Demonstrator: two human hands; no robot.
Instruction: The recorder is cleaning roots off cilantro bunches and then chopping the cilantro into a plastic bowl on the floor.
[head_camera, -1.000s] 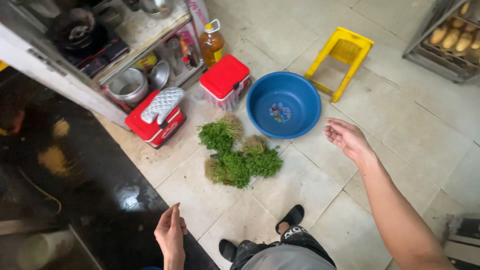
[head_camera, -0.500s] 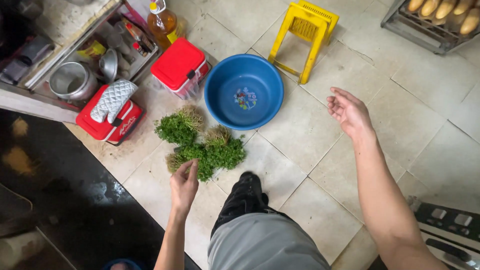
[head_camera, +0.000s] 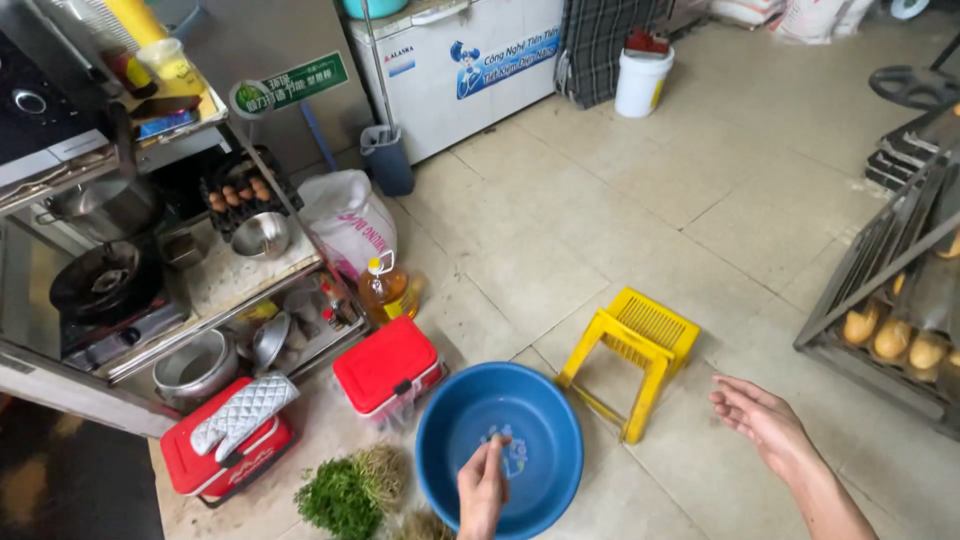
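The left hand (head_camera: 482, 490) hangs over the near rim of the blue basin (head_camera: 500, 447), fingers loosely curled and pointing up into the bowl, with nothing in it. The right hand (head_camera: 760, 420) floats open, palm up, fingers spread and empty, just right of the yellow stool (head_camera: 634, 352), which lies tipped on the tiles beside the basin. The basin sits on the floor between the stool and a red box (head_camera: 388, 369) with a white latch; it is round, deep and smooth, with a small pale mark on its bottom. Left of it lie herbs (head_camera: 345, 493), green tops and pale roots. Further left a second red box (head_camera: 222, 452) carries a white quilted mitt (head_camera: 243, 413). Behind the first box stands an oil bottle (head_camera: 384, 288) with a yellow cap, and behind that a white printed sack (head_camera: 347, 224). A green oblong sign (head_camera: 289, 83) hangs on the shelf post, and a blue-and-white sticker (head_camera: 498, 65) runs along the front of the white freezer (head_camera: 455, 62). A white bucket (head_camera: 641, 83) stands farther back.
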